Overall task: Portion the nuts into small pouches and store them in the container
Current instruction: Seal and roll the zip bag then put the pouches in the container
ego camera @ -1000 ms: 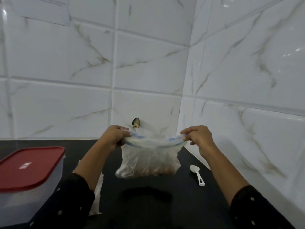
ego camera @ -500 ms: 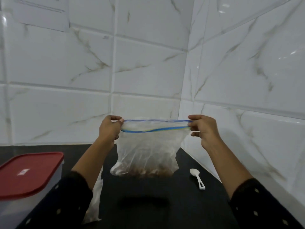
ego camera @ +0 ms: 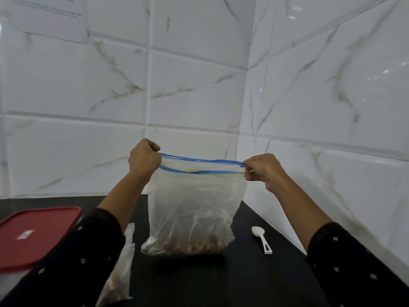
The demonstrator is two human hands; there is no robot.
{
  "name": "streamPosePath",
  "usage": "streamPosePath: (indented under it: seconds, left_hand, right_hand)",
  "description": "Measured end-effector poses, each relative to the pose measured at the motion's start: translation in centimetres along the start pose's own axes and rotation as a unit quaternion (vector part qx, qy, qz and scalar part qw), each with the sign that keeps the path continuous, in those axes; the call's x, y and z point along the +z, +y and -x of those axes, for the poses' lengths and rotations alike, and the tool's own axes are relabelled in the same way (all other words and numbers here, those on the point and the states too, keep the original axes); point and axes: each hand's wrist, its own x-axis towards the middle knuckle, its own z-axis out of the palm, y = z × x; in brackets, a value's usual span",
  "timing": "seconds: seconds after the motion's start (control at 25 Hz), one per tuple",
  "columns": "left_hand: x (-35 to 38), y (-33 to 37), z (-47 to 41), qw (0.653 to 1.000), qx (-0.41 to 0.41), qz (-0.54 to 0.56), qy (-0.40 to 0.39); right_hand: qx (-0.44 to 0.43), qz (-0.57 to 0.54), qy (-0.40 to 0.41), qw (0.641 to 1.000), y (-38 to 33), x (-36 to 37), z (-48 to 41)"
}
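Note:
A large clear zip bag [ego camera: 194, 202] with a blue seal strip hangs upright above the black counter [ego camera: 243, 280], brown nuts [ego camera: 190, 245] heaped in its bottom. My left hand [ego camera: 143, 158] pinches the left end of the bag's top edge. My right hand [ego camera: 262, 170] pinches the right end, and the top is stretched taut between them with the mouth slightly parted. The storage container [ego camera: 33, 238], clear with a red lid on it, stands at the left edge. Small pouches [ego camera: 120, 275] with nuts lie under my left forearm, partly hidden.
A white plastic spoon [ego camera: 262, 239] lies on the counter right of the bag. White marble-pattern tiled walls [ego camera: 332, 107] meet in a corner just behind the bag, and the right wall runs close along the counter's right side.
Both hands have lifted the bag's top edge higher and pulled it taut, so the bag now stands taller. The view has tilted slightly.

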Motion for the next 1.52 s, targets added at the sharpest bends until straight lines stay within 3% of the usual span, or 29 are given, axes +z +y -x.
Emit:
streamPosePath:
  seconds: [0.12, 0.24, 0.32, 0.4, 0.44, 0.52, 0.56, 0.64, 0.68, 0.8, 0.92, 1.08, 1.28, 1.32, 1.4, 1.52]
  left_hand:
    - [-0.9, 1.2, 0.5, 0.979, 0.050, -0.190, -0.058]
    - [-0.5, 3.8, 2.6, 0.923, 0.244, -0.278, -0.111]
    - [2.3, 5.3, 4.0, 0.863, 0.336, -0.324, -0.192]
    - [5.9, 5.5, 4.9, 0.814, 0.325, -0.380, -0.296]
    - [7.4, 5.2, 5.1, 0.811, 0.306, -0.376, -0.329]
    - [9.1, 4.8, 5.0, 0.840, 0.284, -0.312, -0.341]
    - [9.4, 4.6, 5.0, 0.854, 0.281, -0.287, -0.332]
    - [9.7, 4.6, 4.9, 0.864, 0.284, -0.258, -0.325]
    - [9.8, 4.7, 4.8, 0.866, 0.287, -0.245, -0.327]
    - [9.8, 5.2, 4.6, 0.871, 0.297, -0.226, -0.319]
    - [10.0, 5.0, 4.3, 0.888, 0.312, -0.192, -0.277]
    - [9.7, 4.6, 3.2, 0.934, 0.286, -0.126, -0.175]
    - [9.0, 5.0, 3.2, 0.923, 0.272, -0.128, -0.240]
    - [8.6, 5.2, 3.2, 0.919, 0.275, -0.134, -0.250]
    - [8.2, 5.7, 3.2, 0.919, 0.276, -0.128, -0.251]
    - [8.1, 5.8, 4.1, 0.922, 0.258, -0.077, -0.278]
  right_hand:
    - [0.018, -0.022, -0.005, 1.000, 0.0, -0.2, 0.0]
    - [0.020, -0.043, -0.024, 0.999, 0.3, 0.0, 0.5]
    - [0.006, -0.071, -0.044, 0.996, 0.6, 0.5, 1.1]
    - [-0.023, -0.101, -0.063, 0.993, 1.1, 0.7, 2.0]
    - [-0.037, -0.135, -0.083, 0.987, 1.8, 0.5, 2.5]
    - [-0.035, -0.198, -0.108, 0.974, 4.3, -0.3, 3.2]
    - [-0.024, -0.176, -0.108, 0.978, 6.2, -0.5, 3.6]
    - [0.014, 0.005, -0.128, 0.992, 10.5, -0.5, 4.4]
    - [0.034, 0.094, -0.166, 0.981, 12.6, 0.0, 4.9]
    - [0.047, 0.163, -0.202, 0.965, 16.6, 1.8, 5.8]
    - [0.020, 0.157, -0.134, 0.978, 17.4, 2.6, 6.1]
    - [0.008, 0.233, -0.085, 0.969, 18.0, 2.4, 6.7]
    - [0.018, 0.375, -0.172, 0.911, 15.8, 1.4, 6.2]
    - [0.024, 0.331, -0.207, 0.921, 15.4, 1.2, 5.9]
    - [0.024, 0.134, -0.245, 0.960, 13.3, 1.2, 5.7]
    - [-0.032, -0.063, -0.170, 0.983, 10.0, 2.1, 5.0]
